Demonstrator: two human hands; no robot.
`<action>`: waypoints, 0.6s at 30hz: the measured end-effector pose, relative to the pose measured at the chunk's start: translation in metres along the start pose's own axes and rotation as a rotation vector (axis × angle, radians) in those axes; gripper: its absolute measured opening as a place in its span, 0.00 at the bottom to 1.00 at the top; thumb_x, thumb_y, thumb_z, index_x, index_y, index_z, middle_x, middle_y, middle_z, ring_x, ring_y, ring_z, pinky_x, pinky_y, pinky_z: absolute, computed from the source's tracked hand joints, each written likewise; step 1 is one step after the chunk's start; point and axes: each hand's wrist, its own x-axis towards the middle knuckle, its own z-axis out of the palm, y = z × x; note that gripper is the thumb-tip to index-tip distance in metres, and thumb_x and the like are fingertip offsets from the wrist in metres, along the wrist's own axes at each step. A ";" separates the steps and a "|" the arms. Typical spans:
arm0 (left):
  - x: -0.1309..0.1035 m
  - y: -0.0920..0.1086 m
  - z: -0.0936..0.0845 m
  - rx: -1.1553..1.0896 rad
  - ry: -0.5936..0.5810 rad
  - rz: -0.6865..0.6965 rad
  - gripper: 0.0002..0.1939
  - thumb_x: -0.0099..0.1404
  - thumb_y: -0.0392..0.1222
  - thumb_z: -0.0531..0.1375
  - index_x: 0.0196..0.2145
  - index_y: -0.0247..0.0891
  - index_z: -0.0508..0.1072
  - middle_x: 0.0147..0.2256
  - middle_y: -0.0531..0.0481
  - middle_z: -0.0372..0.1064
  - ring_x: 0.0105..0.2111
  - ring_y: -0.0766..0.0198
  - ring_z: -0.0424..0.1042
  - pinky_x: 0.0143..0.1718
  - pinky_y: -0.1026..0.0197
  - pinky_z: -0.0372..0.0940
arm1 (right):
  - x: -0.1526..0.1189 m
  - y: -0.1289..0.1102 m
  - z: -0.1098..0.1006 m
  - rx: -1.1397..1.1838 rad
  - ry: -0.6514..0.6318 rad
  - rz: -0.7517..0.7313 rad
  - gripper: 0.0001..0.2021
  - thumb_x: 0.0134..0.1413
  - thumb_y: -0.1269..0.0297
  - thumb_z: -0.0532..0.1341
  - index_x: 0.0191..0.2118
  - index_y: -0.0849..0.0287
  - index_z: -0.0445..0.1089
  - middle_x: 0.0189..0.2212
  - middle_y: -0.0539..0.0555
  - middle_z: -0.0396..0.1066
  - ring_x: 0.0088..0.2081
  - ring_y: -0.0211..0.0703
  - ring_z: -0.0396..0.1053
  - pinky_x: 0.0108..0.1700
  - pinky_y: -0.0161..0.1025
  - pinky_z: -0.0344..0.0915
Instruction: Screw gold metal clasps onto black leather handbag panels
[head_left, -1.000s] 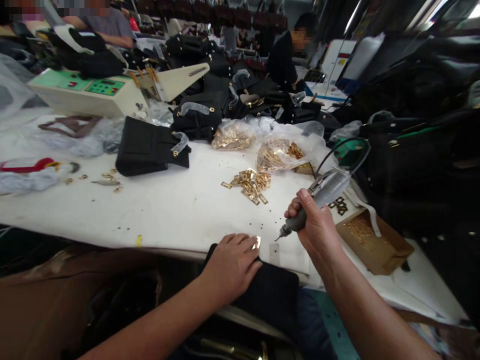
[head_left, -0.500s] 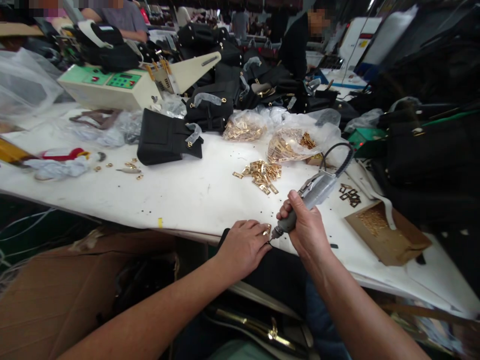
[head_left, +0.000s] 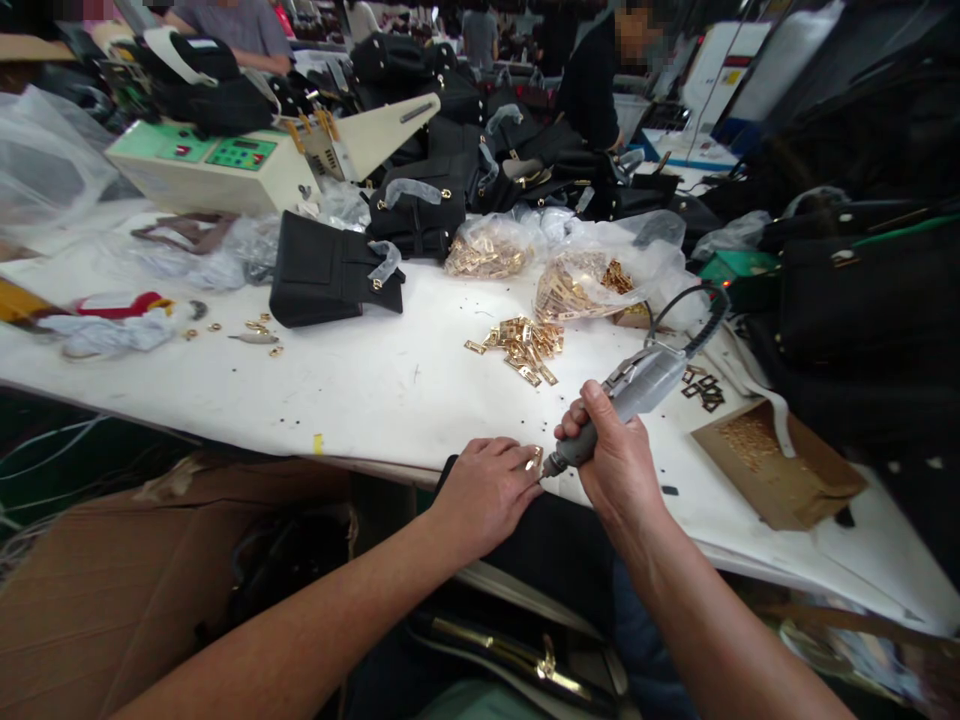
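A grey electric screwdriver (head_left: 646,380) is wrapped in the fingers of my right hand (head_left: 616,440), its tip pointing down and left. That tip is beside a small gold metal piece (head_left: 534,459) at the fingertips of my left hand (head_left: 489,492). My left fingers are pressed together on the gold piece and the edge of a black bag (head_left: 559,545) at the table's front edge. Below, a gold zipper (head_left: 517,655) shows on the bag. Gold plates (head_left: 525,345) lie in a pile on the white table (head_left: 367,385) beyond my hands.
Plastic bags of gold parts (head_left: 574,285) lie behind the pile. To the right is a cardboard box (head_left: 814,480) of small screws. A finished-looking black bag (head_left: 322,270) stands at left, near a cream machine (head_left: 217,175). A person (head_left: 589,85) is at the back.
The view has shifted slightly. My hands stay in nearly the same place, and the rear end of the screwdriver has moved a little to the right.
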 end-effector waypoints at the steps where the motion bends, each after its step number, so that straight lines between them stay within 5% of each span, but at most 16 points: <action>1: 0.000 0.000 0.000 -0.001 0.000 0.000 0.11 0.75 0.46 0.55 0.50 0.45 0.74 0.55 0.55 0.73 0.53 0.55 0.68 0.49 0.47 0.63 | 0.000 0.000 0.000 0.000 0.001 -0.001 0.20 0.48 0.53 0.75 0.29 0.59 0.66 0.21 0.45 0.64 0.22 0.34 0.62 0.28 0.33 0.68; 18: 0.000 0.000 0.001 -0.012 0.011 -0.006 0.13 0.75 0.49 0.55 0.50 0.46 0.75 0.53 0.52 0.74 0.54 0.55 0.68 0.50 0.48 0.62 | -0.006 0.001 0.000 -0.011 -0.010 -0.022 0.18 0.51 0.55 0.74 0.30 0.59 0.66 0.21 0.45 0.63 0.23 0.34 0.62 0.29 0.34 0.67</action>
